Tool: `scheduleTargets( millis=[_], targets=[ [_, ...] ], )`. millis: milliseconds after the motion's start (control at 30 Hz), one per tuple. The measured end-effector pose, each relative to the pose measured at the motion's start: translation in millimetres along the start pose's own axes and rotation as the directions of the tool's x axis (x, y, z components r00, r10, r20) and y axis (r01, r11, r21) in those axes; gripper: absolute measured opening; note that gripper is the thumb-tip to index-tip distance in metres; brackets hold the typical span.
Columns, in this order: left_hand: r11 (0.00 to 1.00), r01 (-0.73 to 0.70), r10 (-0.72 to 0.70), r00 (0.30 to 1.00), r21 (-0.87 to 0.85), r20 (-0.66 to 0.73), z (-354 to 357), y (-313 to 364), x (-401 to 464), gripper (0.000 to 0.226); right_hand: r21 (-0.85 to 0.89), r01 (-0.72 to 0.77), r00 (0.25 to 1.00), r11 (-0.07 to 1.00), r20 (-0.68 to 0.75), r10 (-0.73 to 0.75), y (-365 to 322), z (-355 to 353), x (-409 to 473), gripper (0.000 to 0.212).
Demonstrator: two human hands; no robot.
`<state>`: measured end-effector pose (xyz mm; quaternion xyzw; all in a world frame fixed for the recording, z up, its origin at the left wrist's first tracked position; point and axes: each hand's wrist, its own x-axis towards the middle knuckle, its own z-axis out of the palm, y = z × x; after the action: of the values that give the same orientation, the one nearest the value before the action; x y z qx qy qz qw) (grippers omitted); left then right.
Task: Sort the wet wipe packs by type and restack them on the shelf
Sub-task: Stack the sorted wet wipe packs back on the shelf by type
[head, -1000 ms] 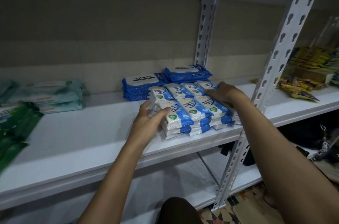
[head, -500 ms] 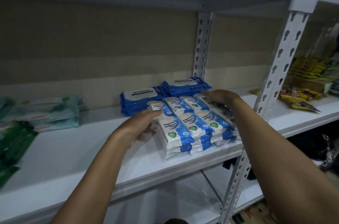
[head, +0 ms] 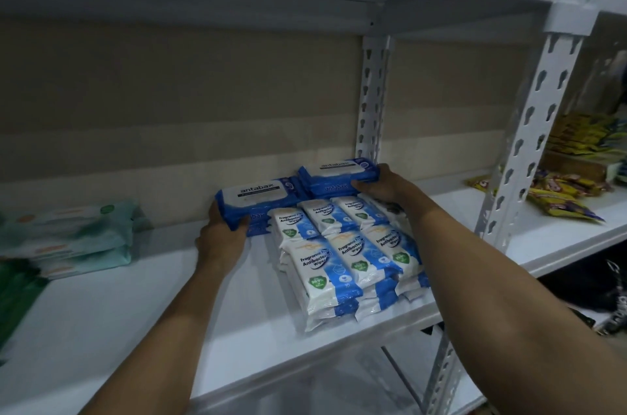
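On white shelf (head: 101, 329): left hand (head: 220, 239) gripping left blue pack stack (head: 258, 202), right hand (head: 385, 185) gripping right blue pack stack (head: 339, 177); long axes sideways, behind white packs (head: 346, 262).

yellow snack packets (head: 563, 199) at right, slotted upright (head: 529, 129)

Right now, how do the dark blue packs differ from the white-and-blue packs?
The dark blue packs are wider, lie at the back and read "antabax"; the white-and-blue packs are narrower, sit in front and read "Antibacterial Wipes". Left hand and right hand grip only the blue ones. Both lie flat, stacked.
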<state>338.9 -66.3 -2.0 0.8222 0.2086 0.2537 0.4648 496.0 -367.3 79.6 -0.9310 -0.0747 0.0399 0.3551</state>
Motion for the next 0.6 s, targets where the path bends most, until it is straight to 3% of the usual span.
scheduleTargets(
  millis=[167,333,533,600],
  targets=[
    [0.998,0.015,-0.016,1.000,-0.066,-0.014,2.5,-5.2,7.4,0.061,-0.013,0.011,1.000,1.000,-0.005,-0.011,2.1,-1.1,13.0,0.094],
    [0.997,-0.043,0.042,0.999,0.065,0.024,5.2,-7.2,9.7,0.056,0.006,0.012,0.999,1.000,-0.041,-0.012,2.6,1.6,15.4,0.093],
    [0.974,-0.030,0.021,0.999,0.226,0.039,2.8,-5.0,12.6,0.067,-0.101,-0.078,0.997,0.992,-0.032,0.075,-7.4,-3.0,-4.5,0.107],
    [0.983,0.012,-0.016,1.000,0.181,0.019,2.9,0.5,2.8,0.076,-0.141,-0.045,0.999,0.989,-0.028,0.041,-7.8,-8.0,-14.8,0.104]
  ],
)
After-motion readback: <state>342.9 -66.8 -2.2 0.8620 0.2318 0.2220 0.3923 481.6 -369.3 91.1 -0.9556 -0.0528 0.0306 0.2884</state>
